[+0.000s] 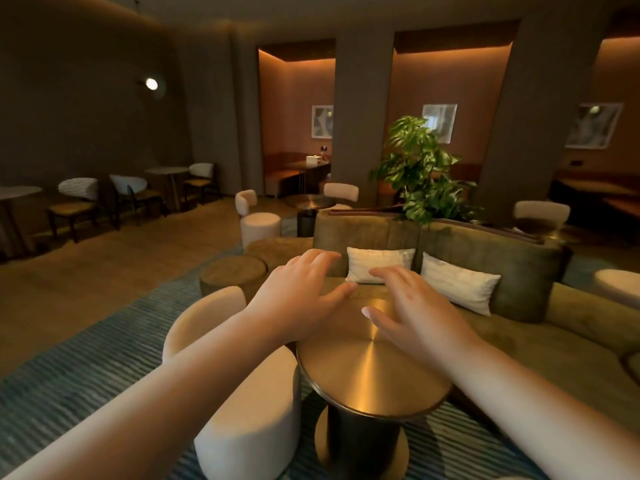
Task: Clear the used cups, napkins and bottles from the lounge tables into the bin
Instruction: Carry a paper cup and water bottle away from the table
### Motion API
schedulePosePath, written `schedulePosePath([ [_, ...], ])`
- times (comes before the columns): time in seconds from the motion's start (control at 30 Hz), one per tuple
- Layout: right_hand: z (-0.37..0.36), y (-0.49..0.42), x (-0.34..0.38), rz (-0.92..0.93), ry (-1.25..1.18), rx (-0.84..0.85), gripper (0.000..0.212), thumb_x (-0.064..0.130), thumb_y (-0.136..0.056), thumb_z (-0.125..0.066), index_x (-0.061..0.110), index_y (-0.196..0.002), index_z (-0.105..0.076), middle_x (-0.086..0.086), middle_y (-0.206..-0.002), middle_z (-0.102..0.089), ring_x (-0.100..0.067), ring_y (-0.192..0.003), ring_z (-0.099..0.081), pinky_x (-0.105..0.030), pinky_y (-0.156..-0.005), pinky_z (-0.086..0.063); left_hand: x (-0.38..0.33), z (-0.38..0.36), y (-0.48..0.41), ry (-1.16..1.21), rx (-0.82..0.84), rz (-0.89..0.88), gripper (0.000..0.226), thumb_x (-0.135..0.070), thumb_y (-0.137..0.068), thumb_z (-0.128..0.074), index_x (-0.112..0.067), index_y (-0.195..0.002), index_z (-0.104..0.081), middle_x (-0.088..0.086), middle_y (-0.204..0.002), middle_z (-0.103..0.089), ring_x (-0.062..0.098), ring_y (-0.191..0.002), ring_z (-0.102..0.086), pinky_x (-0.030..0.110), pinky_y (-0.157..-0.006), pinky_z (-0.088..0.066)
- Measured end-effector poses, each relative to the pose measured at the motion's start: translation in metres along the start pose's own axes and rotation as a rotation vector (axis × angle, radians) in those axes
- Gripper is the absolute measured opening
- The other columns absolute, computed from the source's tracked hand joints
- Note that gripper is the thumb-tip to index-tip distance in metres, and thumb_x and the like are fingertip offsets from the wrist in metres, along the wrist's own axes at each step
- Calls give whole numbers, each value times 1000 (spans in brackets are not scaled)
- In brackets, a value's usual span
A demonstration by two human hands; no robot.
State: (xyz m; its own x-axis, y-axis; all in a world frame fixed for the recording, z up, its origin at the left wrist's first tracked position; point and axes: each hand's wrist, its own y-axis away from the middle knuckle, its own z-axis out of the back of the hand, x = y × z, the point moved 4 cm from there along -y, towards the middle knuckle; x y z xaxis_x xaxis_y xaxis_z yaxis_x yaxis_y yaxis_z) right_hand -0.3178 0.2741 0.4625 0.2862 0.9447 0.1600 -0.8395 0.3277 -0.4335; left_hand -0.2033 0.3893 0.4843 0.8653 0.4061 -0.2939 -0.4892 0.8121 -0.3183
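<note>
A round brass-topped lounge table [372,375] on a dark pedestal stands right in front of me. Both my arms stretch out over it. My left hand [298,296] hovers above its far left edge, fingers straight and spread, holding nothing. My right hand [412,310] hovers above the far right part of the top, fingers also spread and empty. No cup, napkin, bottle or bin shows on this table or near it. A small white object [311,161] sits on a distant booth table; I cannot tell what it is.
A cream armchair [242,386] stands left of the table. An olive sofa [485,251] with two white cushions [457,285] lies behind it, and a potted plant [422,168] beyond. Round poufs [235,271], further chairs and small tables fill the left and back.
</note>
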Motion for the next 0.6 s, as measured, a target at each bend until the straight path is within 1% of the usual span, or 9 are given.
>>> schedulePosePath([
  [0.13, 22, 15, -6, -36, 17, -12, 59, 53, -92, -44, 29, -144, -29, 12, -148, -31, -5, -135, -29, -19, -104, -29, -24, 6, 2, 9, 13, -30, 60, -57, -92, -40, -32, -145, -26, -11, -151, -29, 10, -135, -33, 31, -107, -33],
  [0.23, 30, 25, -10, -75, 20, 0, 60, 53, -92, -44, 29, -145, -27, 12, -149, -30, -5, -136, -28, -19, -105, -28, -35, 5, 8, -1, 33, -45, 61, -56, -93, -40, -31, -146, -25, -10, -152, -27, 11, -137, -29, 31, -109, -30],
  [0.5, 38, 39, 0, -118, 37, 36, 63, 53, -93, -44, 30, -147, -23, 13, -151, -26, -5, -138, -26, -20, -106, -27, -35, 8, 21, -30, 87, -40, 65, -59, -92, -37, -32, -148, -20, -10, -155, -21, 12, -141, -23, 33, -112, -24],
  [0.6, 38, 40, 3, -127, 44, 32, 65, 54, -92, -43, 30, -148, -21, 13, -153, -23, -6, -139, -23, -21, -108, -25, -33, 8, 21, -31, 77, -54, 65, -61, -92, -36, -32, -148, -19, -11, -155, -20, 11, -141, -21, 33, -112, -23],
])
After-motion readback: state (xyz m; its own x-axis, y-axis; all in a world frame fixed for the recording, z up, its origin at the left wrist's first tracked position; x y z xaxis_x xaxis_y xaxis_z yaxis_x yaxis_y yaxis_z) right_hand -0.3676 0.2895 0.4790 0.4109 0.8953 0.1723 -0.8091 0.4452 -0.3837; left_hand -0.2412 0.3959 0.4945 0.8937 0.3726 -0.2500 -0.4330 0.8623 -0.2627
